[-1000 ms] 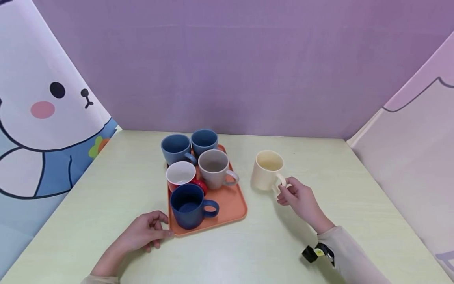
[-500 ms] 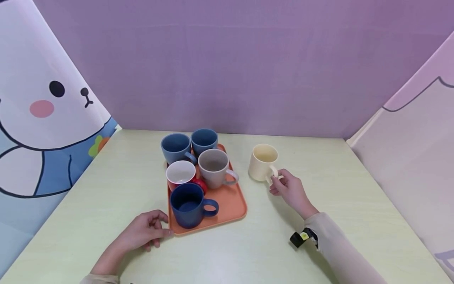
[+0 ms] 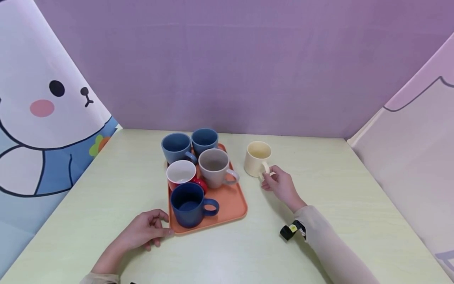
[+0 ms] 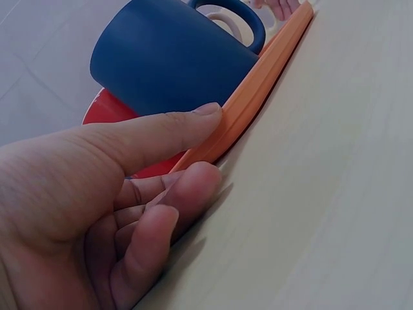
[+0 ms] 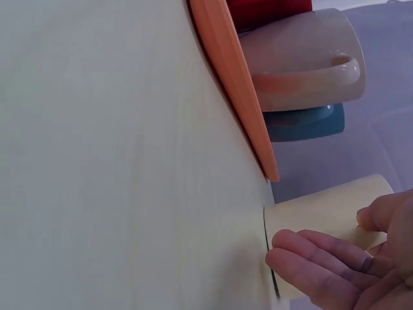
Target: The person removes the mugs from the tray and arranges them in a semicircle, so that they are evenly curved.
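At the near left corner of the orange tray (image 3: 230, 207), my left hand (image 3: 143, 231) holds the rim, thumb against it and the other fingers bent beside it. On the tray stand a navy mug (image 4: 164, 58), a red cup with a white inside (image 3: 181, 172), a grey-beige mug (image 3: 214, 169) and two blue mugs, one left (image 3: 176, 149) and one right (image 3: 204, 140). To the right of the tray, my right hand (image 3: 281, 187) pinches the handle of a cream mug (image 3: 253, 162), which is upright. Whether its base touches the table cannot be told.
The pale table (image 3: 340, 189) reaches back to a purple backdrop (image 3: 234, 67). A printed cartoon panel (image 3: 32, 130) stands on the left and a pale panel (image 3: 408, 157) on the right. A small black wrist camera (image 3: 288, 232) sits on the right wrist.
My right hand has carried the cream mug away from me and a little left, closer to the tray's far right side. My left hand and the tray have stayed put.
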`<action>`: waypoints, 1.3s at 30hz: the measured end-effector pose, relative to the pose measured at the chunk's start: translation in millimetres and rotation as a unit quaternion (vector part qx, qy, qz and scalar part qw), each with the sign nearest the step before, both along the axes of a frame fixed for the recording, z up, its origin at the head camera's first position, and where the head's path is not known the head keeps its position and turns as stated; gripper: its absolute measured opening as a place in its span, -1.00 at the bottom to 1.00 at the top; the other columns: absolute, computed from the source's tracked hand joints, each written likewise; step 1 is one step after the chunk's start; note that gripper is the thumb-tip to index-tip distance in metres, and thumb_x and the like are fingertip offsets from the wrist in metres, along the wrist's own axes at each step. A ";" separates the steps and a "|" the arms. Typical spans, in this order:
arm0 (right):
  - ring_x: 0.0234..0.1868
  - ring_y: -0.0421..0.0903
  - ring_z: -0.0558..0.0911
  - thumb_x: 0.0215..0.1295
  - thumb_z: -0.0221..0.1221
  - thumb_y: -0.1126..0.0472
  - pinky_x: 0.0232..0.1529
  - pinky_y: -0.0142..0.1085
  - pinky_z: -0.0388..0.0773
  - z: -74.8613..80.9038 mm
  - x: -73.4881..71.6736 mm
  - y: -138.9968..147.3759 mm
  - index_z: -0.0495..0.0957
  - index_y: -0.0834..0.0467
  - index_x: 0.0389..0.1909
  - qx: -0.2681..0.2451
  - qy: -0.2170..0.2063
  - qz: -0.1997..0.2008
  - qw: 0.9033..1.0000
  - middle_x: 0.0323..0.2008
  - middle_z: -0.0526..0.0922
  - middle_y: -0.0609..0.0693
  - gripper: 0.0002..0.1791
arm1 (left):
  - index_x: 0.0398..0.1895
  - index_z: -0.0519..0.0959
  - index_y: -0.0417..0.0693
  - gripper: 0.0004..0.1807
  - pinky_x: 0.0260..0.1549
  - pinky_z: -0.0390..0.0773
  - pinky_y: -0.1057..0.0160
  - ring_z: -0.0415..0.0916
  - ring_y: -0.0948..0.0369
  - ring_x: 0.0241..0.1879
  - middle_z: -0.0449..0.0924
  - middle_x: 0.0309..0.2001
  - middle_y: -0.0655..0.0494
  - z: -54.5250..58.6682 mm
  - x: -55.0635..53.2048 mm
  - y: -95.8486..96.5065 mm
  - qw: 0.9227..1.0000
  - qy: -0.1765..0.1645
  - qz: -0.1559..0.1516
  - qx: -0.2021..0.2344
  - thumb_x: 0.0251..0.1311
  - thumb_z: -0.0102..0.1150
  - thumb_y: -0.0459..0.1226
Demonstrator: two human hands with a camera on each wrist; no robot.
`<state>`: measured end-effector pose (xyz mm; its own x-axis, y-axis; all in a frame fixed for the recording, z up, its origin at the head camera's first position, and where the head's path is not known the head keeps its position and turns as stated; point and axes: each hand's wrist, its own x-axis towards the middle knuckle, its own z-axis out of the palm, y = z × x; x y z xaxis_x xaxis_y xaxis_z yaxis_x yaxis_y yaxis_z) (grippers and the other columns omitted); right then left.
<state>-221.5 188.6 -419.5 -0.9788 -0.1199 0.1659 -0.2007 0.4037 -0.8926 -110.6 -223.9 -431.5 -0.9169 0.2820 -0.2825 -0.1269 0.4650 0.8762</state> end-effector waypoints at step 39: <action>-0.45 0.11 0.72 0.45 0.14 0.32 -0.39 -0.20 0.70 -1.0 10.5 3.4 0.44 0.35 -0.15 -0.004 -0.038 0.052 0.998 -0.46 0.68 0.26 -0.85 | -0.04 0.49 -0.27 -0.48 -0.73 0.51 0.28 0.56 0.09 -0.61 0.51 -0.51 0.02 0.5 -1.4 0.2 1.000 -0.007 0.000 0.000 0.12 0.46 -0.09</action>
